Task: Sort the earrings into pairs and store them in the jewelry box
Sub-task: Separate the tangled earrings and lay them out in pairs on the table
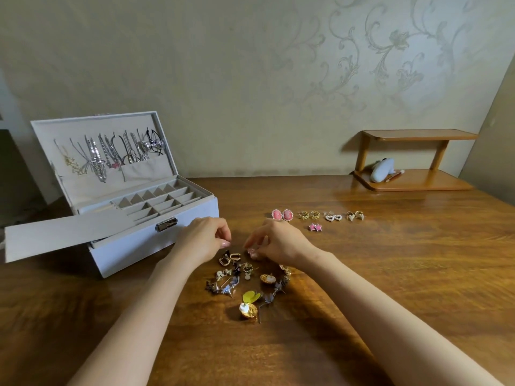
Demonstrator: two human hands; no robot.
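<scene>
A loose pile of mixed earrings (245, 280) lies on the wooden table (390, 274) in front of me. Both hands hover over the pile's far edge. My left hand (206, 236) has its fingers curled down, with the tips just above a dark earring (227, 252) and two gold hoops (230, 258). My right hand (276, 242) has curled fingertips at the table beside the hoops; whether either hand holds a piece is unclear. The pale jewelry box (156, 243) stands open at the left, its divided tray (156, 199) showing bare compartments.
Matched pairs lie in a row behind my right hand: pink ovals (282, 215), gold clusters (308, 215), pearl hearts (333, 217), gold-and-white ones (356, 215), and pink stars (315, 227). Necklaces hang in the box lid (111, 151). A small wooden shelf (412, 185) stands far right.
</scene>
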